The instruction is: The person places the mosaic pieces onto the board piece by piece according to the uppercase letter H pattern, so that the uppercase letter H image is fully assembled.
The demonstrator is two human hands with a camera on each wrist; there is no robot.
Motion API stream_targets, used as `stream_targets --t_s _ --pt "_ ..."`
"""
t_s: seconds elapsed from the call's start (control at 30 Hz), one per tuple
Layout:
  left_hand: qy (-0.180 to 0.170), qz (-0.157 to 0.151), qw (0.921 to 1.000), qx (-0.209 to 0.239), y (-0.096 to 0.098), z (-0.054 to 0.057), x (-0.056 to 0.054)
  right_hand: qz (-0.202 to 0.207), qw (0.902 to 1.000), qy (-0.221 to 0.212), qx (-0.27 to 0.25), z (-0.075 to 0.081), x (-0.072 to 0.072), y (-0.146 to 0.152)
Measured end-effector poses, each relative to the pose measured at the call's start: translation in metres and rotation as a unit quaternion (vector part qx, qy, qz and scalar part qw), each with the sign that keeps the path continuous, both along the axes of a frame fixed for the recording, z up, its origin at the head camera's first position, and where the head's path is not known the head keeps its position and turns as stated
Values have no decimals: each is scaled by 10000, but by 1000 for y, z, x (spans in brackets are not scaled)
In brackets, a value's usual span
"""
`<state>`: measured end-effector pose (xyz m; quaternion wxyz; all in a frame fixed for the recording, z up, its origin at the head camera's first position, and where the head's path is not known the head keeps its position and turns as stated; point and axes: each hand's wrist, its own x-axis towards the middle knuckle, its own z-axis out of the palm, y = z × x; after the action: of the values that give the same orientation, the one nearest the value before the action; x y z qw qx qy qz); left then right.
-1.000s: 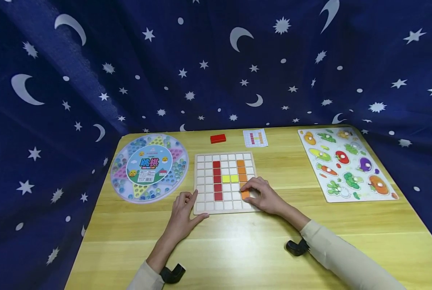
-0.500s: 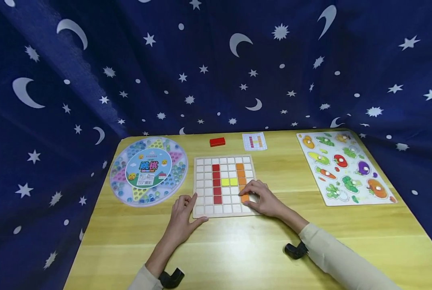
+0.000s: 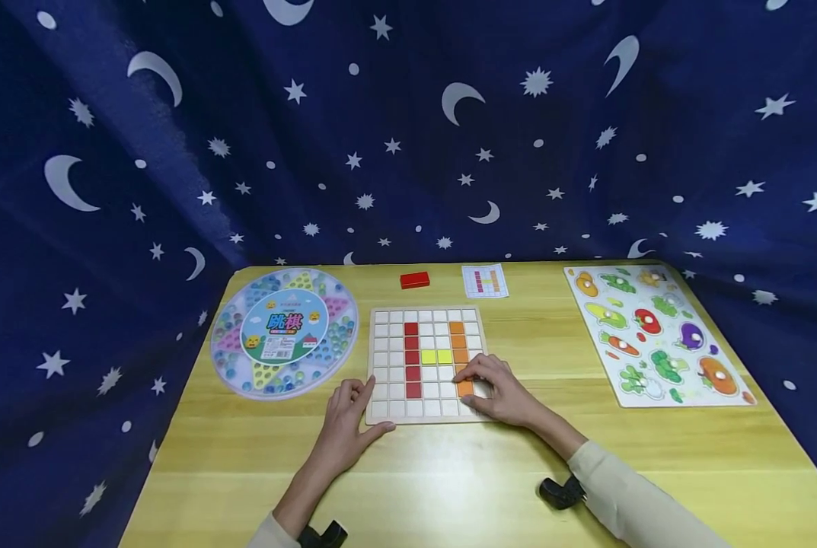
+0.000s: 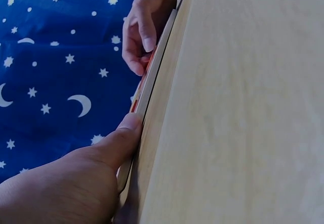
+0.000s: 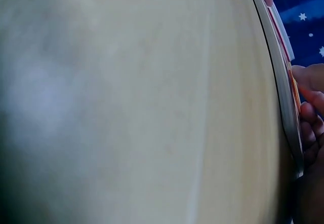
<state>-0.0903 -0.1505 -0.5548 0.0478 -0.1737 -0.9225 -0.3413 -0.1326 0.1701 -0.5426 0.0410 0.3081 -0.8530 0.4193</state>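
Observation:
A square wooden grid board [image 3: 432,409] lies flat on the table, its cells filled with pale squares and coloured tiles. Several red tiles [image 3: 412,356] form a column on its left, two yellow tiles [image 3: 436,356] sit side by side in the middle, and orange tiles [image 3: 457,328] run down the right. My left hand [image 3: 343,426] rests at the board's near left corner, index finger at the left edge, thumb along the front edge. With thumb and index finger, my right hand [image 3: 505,392] pinches the lowest orange tile [image 3: 464,389] at its place in the column; the fingers partly hide nearby cells.
Behind the board are a red block [image 3: 415,280] and a small card [image 3: 486,281] printed with a similar coloured pattern. A round marble checkers set [image 3: 285,333] lies left, a vegetable puzzle board [image 3: 660,335] right. A dark blue star-patterned curtain [image 3: 408,152] hangs behind the wooden table [image 3: 463,487].
The head view has tilted up slightly, so everything on the table appears lower. Both hands keep nearly the same places on the board, and the tiles look unchanged.

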Motion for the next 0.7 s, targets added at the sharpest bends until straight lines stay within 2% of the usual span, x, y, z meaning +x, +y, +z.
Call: stream_targets --t_s 0.33,0.53,0.7 --pt "139 61 9999 -30 -2 -2 3 11 9998 -213 -55 1 1 -3" --pt "35 35 10000 80 -1 1 3 -39 9997 -241 -96 2 2 -2" --pt "-49 28 10000 37 1 1 1 -98 9987 -444 -211 4 3 -1"
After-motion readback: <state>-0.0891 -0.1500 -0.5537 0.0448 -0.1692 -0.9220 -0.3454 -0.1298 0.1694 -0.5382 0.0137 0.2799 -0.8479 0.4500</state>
